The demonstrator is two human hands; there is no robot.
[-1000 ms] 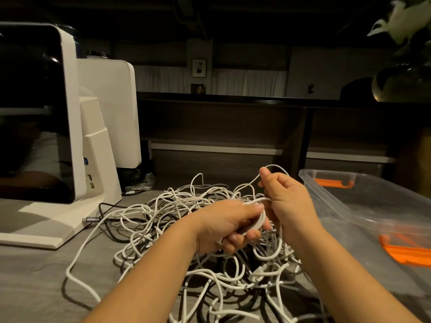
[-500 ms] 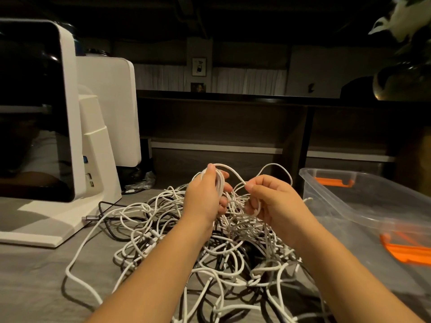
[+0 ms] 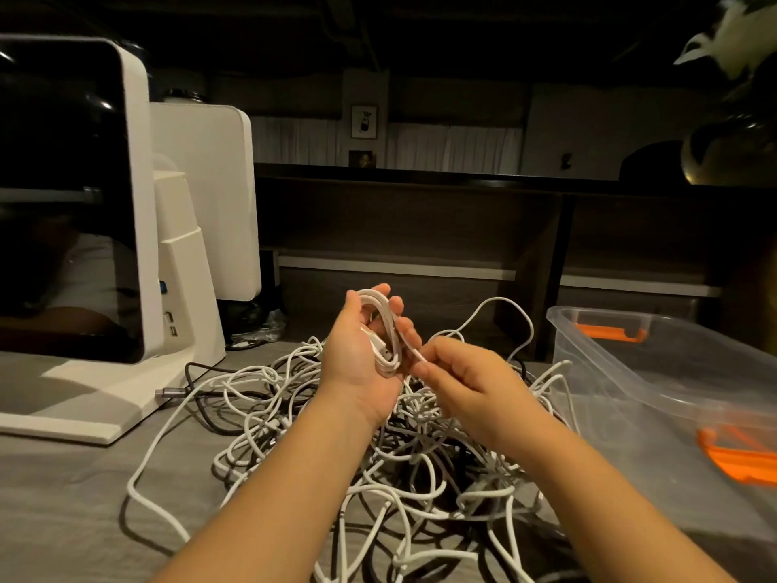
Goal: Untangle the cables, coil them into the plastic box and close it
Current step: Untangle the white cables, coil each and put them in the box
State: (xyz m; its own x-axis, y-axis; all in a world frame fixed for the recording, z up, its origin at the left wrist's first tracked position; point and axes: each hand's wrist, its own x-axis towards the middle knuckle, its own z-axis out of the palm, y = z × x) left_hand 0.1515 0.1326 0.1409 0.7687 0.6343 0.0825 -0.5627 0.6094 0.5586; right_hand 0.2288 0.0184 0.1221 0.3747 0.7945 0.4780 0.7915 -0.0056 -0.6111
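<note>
Since half a second ago the left hand [image 3: 361, 342] turned palm-up, gripping a small coil [image 3: 384, 330]; right hand [image 3: 466, 380] pinches the strand feeding it. Most cables [image 3: 378, 464] remain tangled on the table [image 3: 63, 498], plastic box [image 3: 656, 372] open alongside.

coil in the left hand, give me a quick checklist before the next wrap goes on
1. Coil held in left hand: ok, loops lie across the palm with fingers curled round them.
2. Right hand has the loose strand: ok, pinched close beside the coil.
3. Strand free of the cable pile: cannot tell, it runs back into the tangle.
4. Pile untangled: not ok, white and dark cables cross each other.
5. Plastic box ready: ok, open on the right, no lid on it.
6. Dark cable into the white monitor stand clear of the pile: not ok.
</note>
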